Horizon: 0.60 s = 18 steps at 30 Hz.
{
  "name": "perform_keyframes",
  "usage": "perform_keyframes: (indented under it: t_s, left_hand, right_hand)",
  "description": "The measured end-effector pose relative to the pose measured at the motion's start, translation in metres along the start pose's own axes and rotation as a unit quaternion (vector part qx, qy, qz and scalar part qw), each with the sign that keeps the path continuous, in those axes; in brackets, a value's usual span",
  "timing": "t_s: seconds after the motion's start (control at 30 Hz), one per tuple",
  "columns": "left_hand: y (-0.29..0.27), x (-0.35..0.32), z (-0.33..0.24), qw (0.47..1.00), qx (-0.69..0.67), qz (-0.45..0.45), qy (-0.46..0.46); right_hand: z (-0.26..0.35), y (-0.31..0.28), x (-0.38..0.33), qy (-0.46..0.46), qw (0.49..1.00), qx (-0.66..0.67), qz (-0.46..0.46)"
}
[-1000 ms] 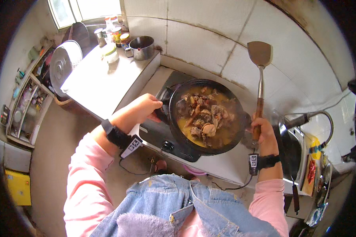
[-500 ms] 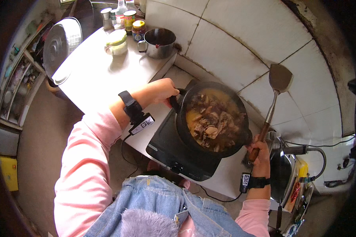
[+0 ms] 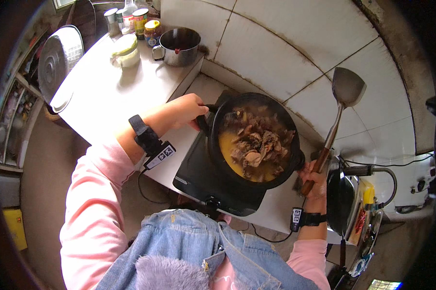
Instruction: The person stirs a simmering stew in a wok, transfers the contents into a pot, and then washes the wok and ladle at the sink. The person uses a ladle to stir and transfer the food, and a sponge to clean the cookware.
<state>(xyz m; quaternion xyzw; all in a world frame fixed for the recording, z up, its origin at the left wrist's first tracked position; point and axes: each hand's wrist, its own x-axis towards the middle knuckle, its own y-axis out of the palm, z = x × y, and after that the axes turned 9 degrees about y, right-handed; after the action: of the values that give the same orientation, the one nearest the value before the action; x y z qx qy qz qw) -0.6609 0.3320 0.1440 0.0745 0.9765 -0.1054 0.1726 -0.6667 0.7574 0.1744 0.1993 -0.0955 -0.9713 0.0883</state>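
Black wok (image 3: 254, 140) sits on a black induction cooker (image 3: 213, 179) at centre of the white tabletop (image 3: 97, 96); the wok holds brown meat chunks (image 3: 256, 145) in yellow broth. Left hand (image 3: 184, 110) at the wok's left side handle, fingers closed around it. Right hand (image 3: 313, 176) at the wok's right rim, fingers gripping the wooden handle of a metal spatula (image 3: 341, 108); the spatula stands upright, blade raised clear of the wok against the tiled wall (image 3: 295, 43). Both wrists carry black bands, each with a small tag. Far left on the tabletop: a steel pot (image 3: 179, 46), a lidded bowl (image 3: 126, 50), and several jars (image 3: 140, 21) behind them. A round metal lid (image 3: 58, 63) leans at the tabletop's left edge. A dark pan (image 3: 341, 198) sits just right of the right hand.
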Motion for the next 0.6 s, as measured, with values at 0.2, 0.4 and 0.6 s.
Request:
perform_keyframes:
  t_s: [0.2,0.4,0.6]
  left_hand:
    - [0.0,-0.006,0.006,1.0,0.003,-0.008,-0.004]
    - [0.001,-0.007,-0.004,1.0,0.008,-0.019,-0.006]
    - [0.003,-0.004,-0.007,0.999,0.006,-0.035,0.029]
  right_hand:
    - [0.002,0.0,0.002,-0.004,0.999,-0.038,-0.022]
    - [-0.003,-0.003,0.0,0.008,0.994,-0.108,-0.024]
    - [-0.013,-0.015,-0.003,-0.001,0.997,-0.075,-0.013]
